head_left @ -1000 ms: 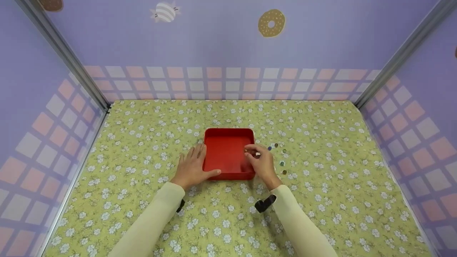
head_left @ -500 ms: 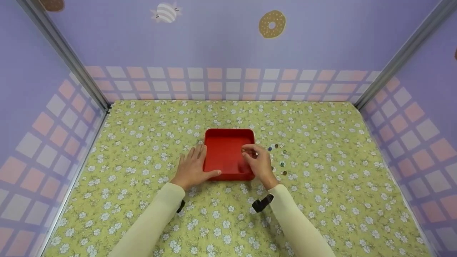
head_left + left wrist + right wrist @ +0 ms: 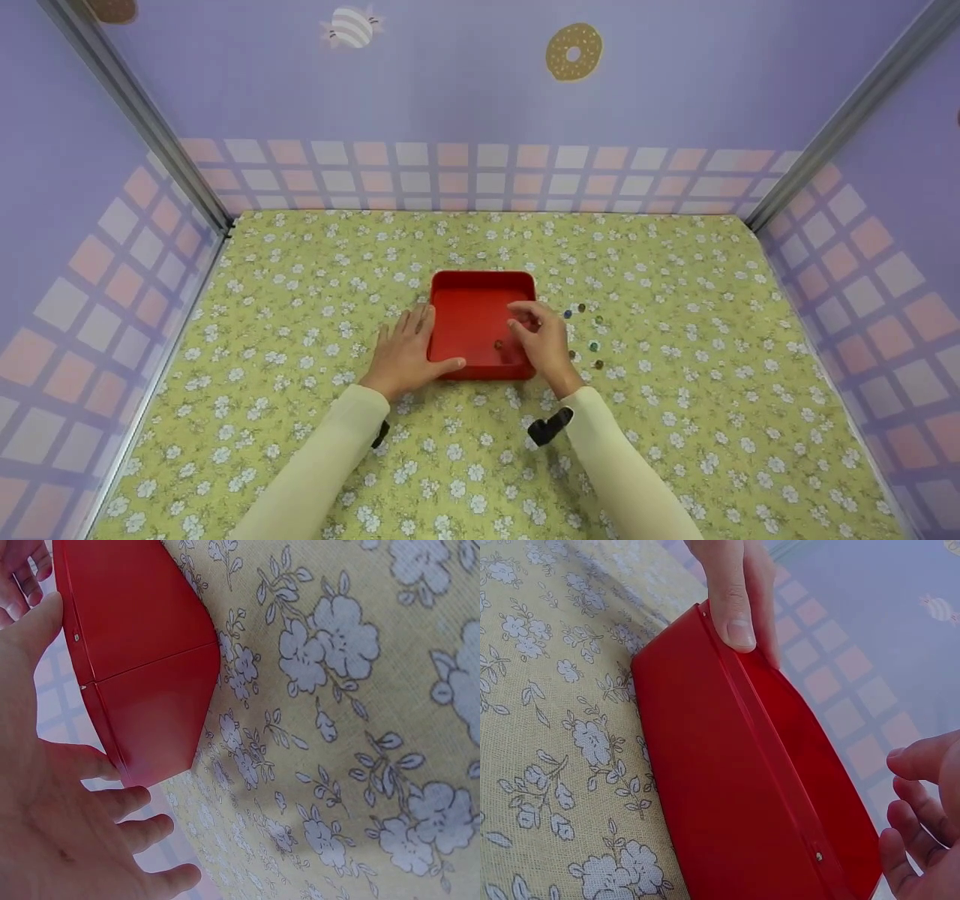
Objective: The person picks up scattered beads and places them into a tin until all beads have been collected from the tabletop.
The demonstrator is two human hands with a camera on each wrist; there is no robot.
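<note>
A brown marble (image 3: 498,345) lies in the shallow red box (image 3: 472,311), towards its front right. Over the box's right side hovers my right hand (image 3: 546,337), thumb and index finger apart with nothing between them. The right wrist view shows its fingers loosely bent beside the box's rim. My left hand (image 3: 403,352) rests on the box's front left corner. Its thumb (image 3: 741,634) lies on the front rim, and its other fingers stretch along the left side. Right of the box are a blue marble (image 3: 568,314), a green marble (image 3: 594,346) and several others.
On the flowered cloth sit more brown marbles, one at the back (image 3: 581,307) and one nearer the front (image 3: 598,364). A purple wall (image 3: 480,97) with a checked band stands behind the table, with side walls left and right.
My right hand has moved slightly left over the box and let go of the brown marble, which now lies on the box's floor. The left hand has stayed in place.
</note>
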